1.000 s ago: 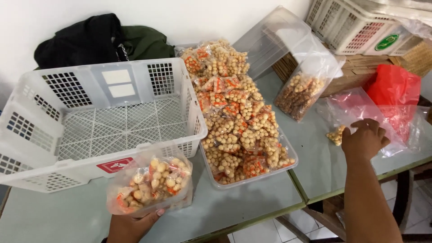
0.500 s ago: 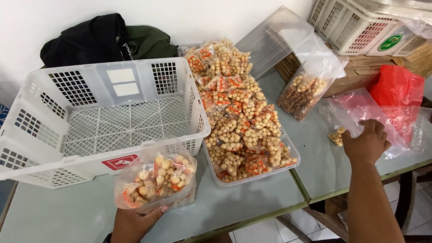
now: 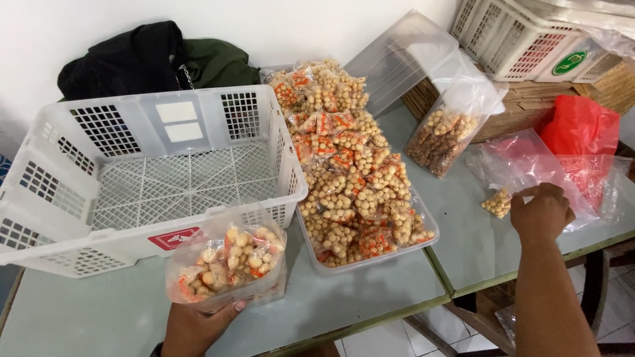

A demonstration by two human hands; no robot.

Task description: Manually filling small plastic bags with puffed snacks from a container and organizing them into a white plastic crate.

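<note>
I see the white lattice plastic basket (image 3: 152, 178) standing empty on the grey table (image 3: 370, 297). Just beside it, the clear tub (image 3: 397, 251) is heaped with small packets of round tan snacks. My left grip (image 3: 195, 327) is closed under a clear bag of packets (image 3: 228, 264); my right grip (image 3: 542, 211) pinches a loose clear bag (image 3: 522, 168) holding few snacks.

The left hand (image 3: 195, 327) is mostly hidden under the bag of snacks (image 3: 227, 266) and its wrist is cut off by the bottom edge. The fingertips of the right hand (image 3: 541, 211) are hidden in the clear plastic bag (image 3: 529, 165). The white crate (image 3: 522, 33) at top right is cut off by the edge.
</note>
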